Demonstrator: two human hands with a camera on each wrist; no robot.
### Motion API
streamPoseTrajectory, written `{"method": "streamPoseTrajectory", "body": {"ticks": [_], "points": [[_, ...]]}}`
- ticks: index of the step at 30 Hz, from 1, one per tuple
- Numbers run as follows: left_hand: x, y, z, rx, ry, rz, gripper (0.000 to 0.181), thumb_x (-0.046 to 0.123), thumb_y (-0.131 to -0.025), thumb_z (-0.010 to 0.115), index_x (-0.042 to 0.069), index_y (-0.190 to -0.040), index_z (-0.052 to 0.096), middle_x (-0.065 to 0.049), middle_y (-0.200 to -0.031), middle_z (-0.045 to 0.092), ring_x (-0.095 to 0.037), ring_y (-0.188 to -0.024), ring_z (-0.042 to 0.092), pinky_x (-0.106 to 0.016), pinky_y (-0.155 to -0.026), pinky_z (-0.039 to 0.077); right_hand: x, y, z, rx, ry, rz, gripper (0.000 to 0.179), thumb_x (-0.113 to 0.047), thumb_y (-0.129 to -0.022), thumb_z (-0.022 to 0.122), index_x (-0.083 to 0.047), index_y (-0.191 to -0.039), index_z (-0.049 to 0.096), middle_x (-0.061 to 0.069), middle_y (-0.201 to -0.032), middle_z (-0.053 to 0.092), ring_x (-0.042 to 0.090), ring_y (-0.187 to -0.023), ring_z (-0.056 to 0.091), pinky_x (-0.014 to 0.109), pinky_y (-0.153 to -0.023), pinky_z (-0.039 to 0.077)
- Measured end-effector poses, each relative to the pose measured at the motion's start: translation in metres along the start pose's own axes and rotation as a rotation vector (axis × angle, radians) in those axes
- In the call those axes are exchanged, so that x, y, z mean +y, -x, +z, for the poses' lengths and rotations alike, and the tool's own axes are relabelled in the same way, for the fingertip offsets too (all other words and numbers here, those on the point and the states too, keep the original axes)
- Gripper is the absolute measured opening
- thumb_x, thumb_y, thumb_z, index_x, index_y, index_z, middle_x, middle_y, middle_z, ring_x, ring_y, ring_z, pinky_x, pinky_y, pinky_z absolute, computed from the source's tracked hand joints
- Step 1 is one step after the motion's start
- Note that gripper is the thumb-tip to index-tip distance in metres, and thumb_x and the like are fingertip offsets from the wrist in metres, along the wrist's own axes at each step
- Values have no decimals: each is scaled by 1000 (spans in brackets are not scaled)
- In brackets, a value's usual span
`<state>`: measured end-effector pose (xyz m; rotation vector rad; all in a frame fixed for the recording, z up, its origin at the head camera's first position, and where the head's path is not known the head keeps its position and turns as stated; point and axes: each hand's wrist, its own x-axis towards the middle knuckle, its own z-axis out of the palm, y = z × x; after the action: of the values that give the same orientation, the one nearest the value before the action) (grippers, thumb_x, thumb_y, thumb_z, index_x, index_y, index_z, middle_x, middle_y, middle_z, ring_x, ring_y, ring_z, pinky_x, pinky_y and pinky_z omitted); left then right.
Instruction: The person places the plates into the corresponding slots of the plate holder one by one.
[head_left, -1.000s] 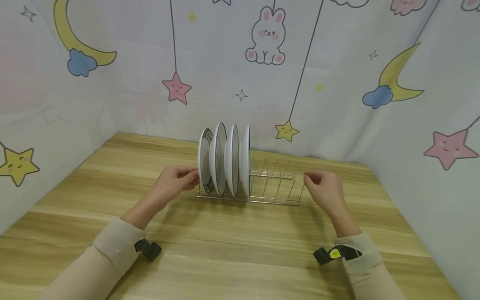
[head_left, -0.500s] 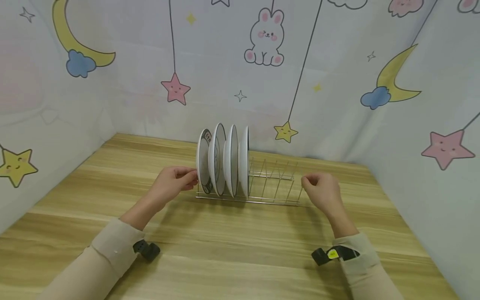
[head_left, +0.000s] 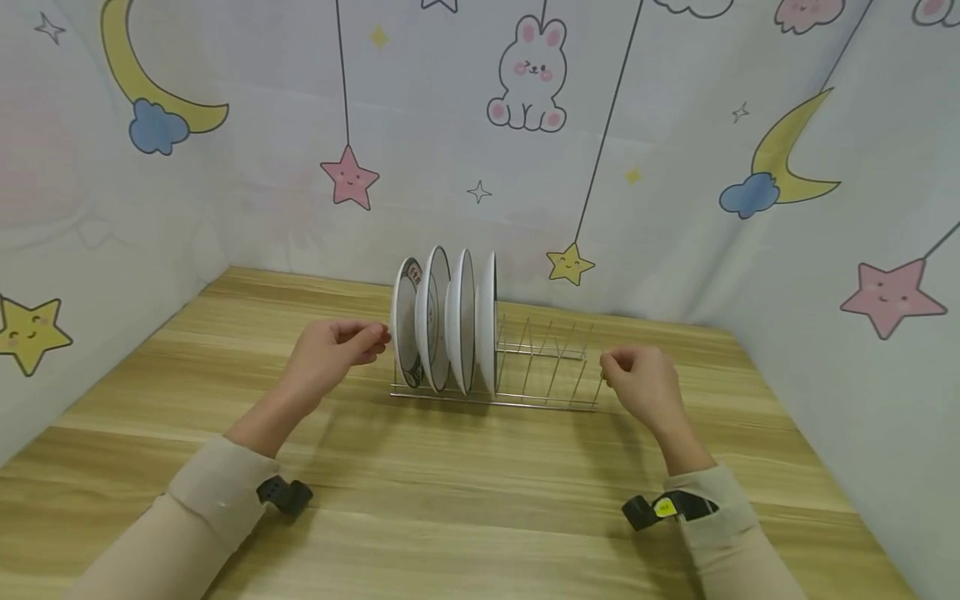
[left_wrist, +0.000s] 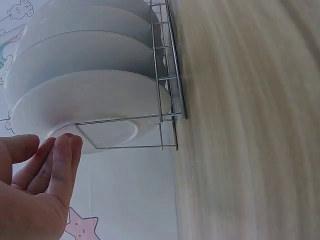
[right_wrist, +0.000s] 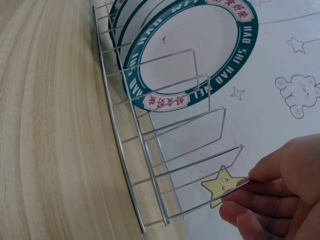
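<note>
A wire dish rack (head_left: pixel 543 406) stands on the table with several white plates (head_left: pixel 488 325) upright in its left part. The nearest plate (right_wrist: pixel 197 40) in the right wrist view has a green rim with white lettering. My right hand (head_left: pixel 647 382) pinches the end wire at the rack's right side between thumb and fingers. My left hand (head_left: pixel 327 354) is beside the leftmost plate (head_left: pixel 405 321). In the left wrist view, that hand's fingers (left_wrist: pixel 61 167) are fairly straight, thumb apart, near the rack's end wire with nothing held.
The wood-patterned table (head_left: pixel 450 508) carries the rack near its back edge. A white cloth with stars, moons and a rabbit (head_left: pixel 532 71) hangs behind and at both sides. Each forearm wears a dark strap with a small camera (head_left: pixel 285 496).
My left hand has let go of the rack's left end and shifted slightly up and left. The right hand keeps its pinch. Rack and plates hold their place.
</note>
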<state>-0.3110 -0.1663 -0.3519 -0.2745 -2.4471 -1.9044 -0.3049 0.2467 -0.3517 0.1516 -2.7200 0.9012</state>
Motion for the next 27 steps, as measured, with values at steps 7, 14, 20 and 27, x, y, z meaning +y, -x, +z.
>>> {"method": "streamPoseTrajectory", "body": {"ticks": [7, 14, 20, 27], "points": [[7, 1, -1, 24, 25, 26, 39, 23, -101, 58, -10, -123, 62, -25, -120, 65, -17, -99, 68, -25, -84, 56, 0, 1, -1, -13, 7, 2, 27, -22, -100, 56, -7, -87, 75, 8, -80, 72, 19, -69, 64, 34, -59, 52], [15, 5, -4, 60, 11, 75, 41, 28, -99, 63, -7, -122, 64, -21, -117, 67, -12, -95, 68, -25, -83, 57, -2, 0, -1, -29, 5, 14, 26, -22, -99, 57, -6, -89, 75, 4, -78, 71, 17, -70, 66, 33, -59, 53], [25, 10, -6, 89, -53, 98, 45, 36, -96, 65, -1, -122, 67, -15, -113, 70, -10, -91, 69, -22, -81, 57, -5, 1, -1, -54, -8, 21, 26, -21, -100, 57, -4, -93, 75, 10, -84, 73, 18, -71, 67, 33, -60, 54], [38, 17, -7, 113, -87, 113, 45, 41, -95, 66, 4, -121, 69, -14, -112, 70, -14, -91, 69, -22, -79, 57, -7, 2, 1, -56, 1, 5, 25, -21, -100, 57, -4, -91, 75, 4, -78, 71, 17, -69, 66, 32, -58, 54]]}}
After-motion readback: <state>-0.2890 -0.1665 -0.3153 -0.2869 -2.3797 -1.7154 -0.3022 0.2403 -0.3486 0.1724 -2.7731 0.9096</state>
